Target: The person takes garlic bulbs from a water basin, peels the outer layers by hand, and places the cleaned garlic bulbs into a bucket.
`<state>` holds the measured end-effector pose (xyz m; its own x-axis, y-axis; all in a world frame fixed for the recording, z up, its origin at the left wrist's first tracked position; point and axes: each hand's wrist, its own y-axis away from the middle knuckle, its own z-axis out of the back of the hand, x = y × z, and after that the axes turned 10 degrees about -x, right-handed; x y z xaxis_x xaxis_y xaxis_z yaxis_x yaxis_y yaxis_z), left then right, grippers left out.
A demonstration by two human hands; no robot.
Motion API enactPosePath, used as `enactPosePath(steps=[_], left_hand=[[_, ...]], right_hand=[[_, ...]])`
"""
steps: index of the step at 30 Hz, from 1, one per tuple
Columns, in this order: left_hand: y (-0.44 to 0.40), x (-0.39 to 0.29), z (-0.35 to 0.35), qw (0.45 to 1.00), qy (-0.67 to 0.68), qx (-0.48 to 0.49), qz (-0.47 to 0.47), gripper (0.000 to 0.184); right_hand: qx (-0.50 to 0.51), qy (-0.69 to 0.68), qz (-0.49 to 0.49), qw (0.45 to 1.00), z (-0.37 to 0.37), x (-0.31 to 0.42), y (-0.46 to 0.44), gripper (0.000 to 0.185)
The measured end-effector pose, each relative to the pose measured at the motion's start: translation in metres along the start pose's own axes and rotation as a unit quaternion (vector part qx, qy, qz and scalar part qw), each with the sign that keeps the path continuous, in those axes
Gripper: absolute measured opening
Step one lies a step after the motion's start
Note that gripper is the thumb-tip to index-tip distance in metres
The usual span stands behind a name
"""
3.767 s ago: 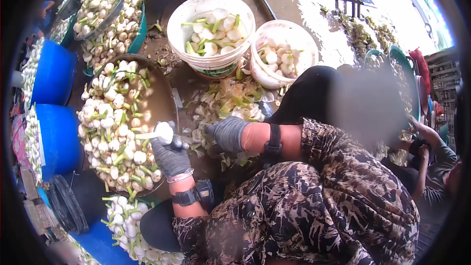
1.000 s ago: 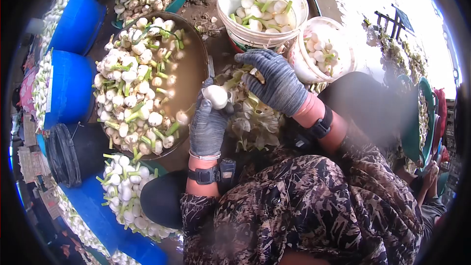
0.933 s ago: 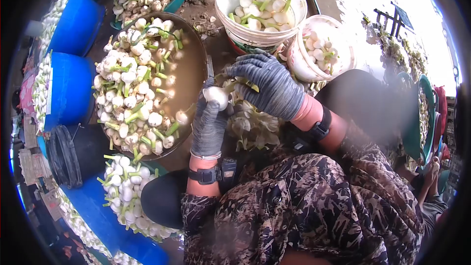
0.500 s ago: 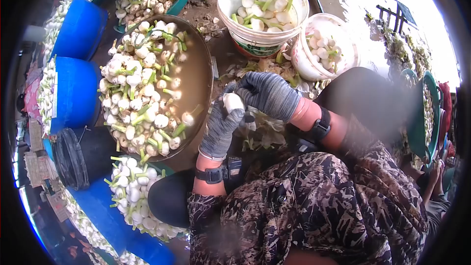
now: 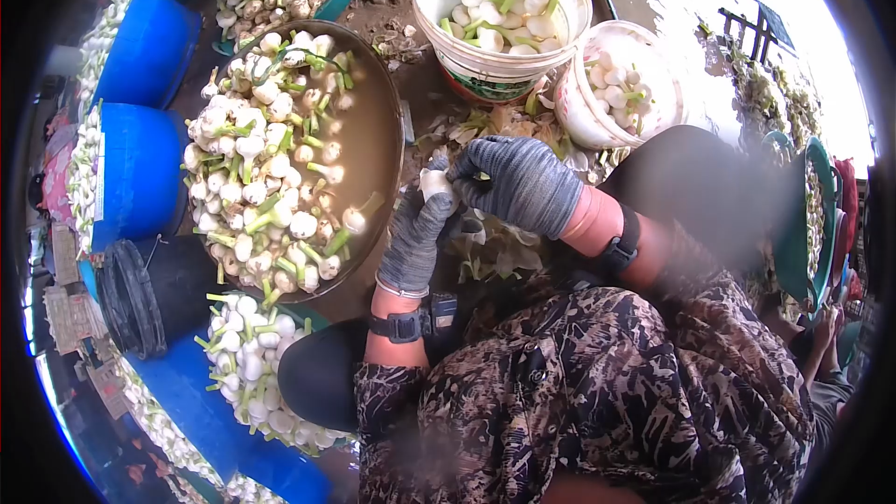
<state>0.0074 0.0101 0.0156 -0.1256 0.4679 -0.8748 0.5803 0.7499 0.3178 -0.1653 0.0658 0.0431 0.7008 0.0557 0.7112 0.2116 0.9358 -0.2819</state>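
My left hand, in a grey knit glove, is closed around a white garlic bulb. My right hand, gloved alike, is curled in a pinch just right of the bulb; a small pale green bit shows at its fingers, too small to name. Left of my hands, a wide round basin of murky water holds many garlic bulbs with green stems. Beyond my hands stand a white bucket and a smaller pale bucket, each with cleaned garlic bulbs inside.
Peeled garlic skins litter the ground beneath my hands. A pile of white bulbs lies by my left knee, near a black bucket. Blue tubs heaped with garlic line the left, and a green tub stands far right, near another person's arm.
My right hand has drawn slightly right and down, opening a small gap from the bulb. The bulb has turned a little and shifted slightly up and left in my left hand.
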Motion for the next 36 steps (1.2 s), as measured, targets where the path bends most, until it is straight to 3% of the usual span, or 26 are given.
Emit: enactPosePath(steps=[3, 6, 8, 10, 12, 14, 16, 18, 19, 20, 22, 23, 28, 30, 32, 34, 35, 36], left_hand=[[0.005, 0.001, 0.001, 0.998, 0.021, -0.036, 0.055, 0.058], [0.001, -0.003, 0.004, 0.997, 0.011, 0.028, 0.075, 0.06], [0.002, -0.005, 0.004, 0.991, -0.136, 0.002, -0.006, 0.063], [0.001, -0.004, 0.006, 0.968, -0.226, 0.003, -0.109, 0.065], [0.001, 0.003, 0.015, 0.971, -0.223, 0.021, -0.085, 0.061], [0.0, 0.0, 0.013, 0.965, -0.234, 0.018, -0.117, 0.06], [0.001, -0.003, 0.012, 0.958, -0.244, 0.008, -0.152, 0.059], [0.003, -0.006, 0.008, 0.952, -0.264, 0.029, -0.154, 0.061], [0.001, -0.007, 0.009, 0.937, -0.306, 0.051, -0.158, 0.067], [0.005, -0.006, 0.008, 0.938, -0.305, 0.052, -0.158, 0.067], [0.016, -0.009, 0.001, 0.914, -0.376, 0.023, -0.151, 0.074], [0.013, -0.008, -0.002, 0.898, -0.373, 0.031, -0.231, 0.078], [0.003, 0.01, 0.017, 0.921, -0.305, 0.001, -0.241, 0.075], [0.001, 0.017, 0.022, 0.924, -0.286, 0.003, -0.253, 0.07], [0.002, 0.021, 0.015, 0.961, -0.25, -0.048, -0.111, 0.057], [0.005, 0.013, 0.011, 0.943, -0.305, -0.062, -0.122, 0.048], [0.009, 0.004, 0.006, 0.923, -0.346, -0.062, -0.157, 0.049], [0.01, 0.0, 0.003, 0.9, -0.386, -0.061, -0.193, 0.05]], right_hand=[[-0.008, -0.032, -0.015, 0.999, -0.001, -0.002, 0.001, 0.013], [-0.028, 0.019, 0.01, 0.999, -0.003, 0.003, 0.001, 0.014], [-0.032, 0.02, -0.008, 0.999, -0.007, 0.003, -0.002, 0.018], [0.027, -0.064, -0.13, 0.989, -0.013, -0.01, -0.004, 0.018], [0.049, -0.094, -0.139, 0.985, -0.019, -0.025, 0.0, 0.015], [0.094, -0.291, -0.255, 0.918, -0.016, -0.021, -0.004, 0.016], [0.096, -0.316, -0.219, 0.918, -0.009, -0.016, 0.002, 0.021], [0.029, -0.314, -0.106, 0.943, -0.014, -0.014, 0.007, 0.024], [0.058, -0.245, -0.1, 0.963, -0.008, -0.011, 0.006, 0.022], [0.058, -0.244, -0.1, 0.963, -0.007, -0.009, 0.006, 0.022], [0.065, -0.266, -0.241, 0.931, -0.009, -0.008, 0.001, 0.022], [0.04, -0.273, -0.237, 0.932, -0.018, -0.016, 0.001, 0.025], [0.069, -0.359, -0.235, 0.9, -0.013, -0.008, 0.007, 0.031], [0.076, -0.124, -0.081, 0.986, -0.012, -0.008, 0.011, 0.026], [0.045, -0.096, -0.06, 0.993, -0.014, -0.006, 0.011, 0.023], [-0.023, -0.043, -0.019, 0.999, -0.016, -0.005, 0.011, 0.017], [0.001, -0.086, -0.098, 0.991, -0.025, -0.015, 0.007, 0.02], [0.001, -0.086, -0.098, 0.991, -0.027, -0.025, 0.007, 0.02]])
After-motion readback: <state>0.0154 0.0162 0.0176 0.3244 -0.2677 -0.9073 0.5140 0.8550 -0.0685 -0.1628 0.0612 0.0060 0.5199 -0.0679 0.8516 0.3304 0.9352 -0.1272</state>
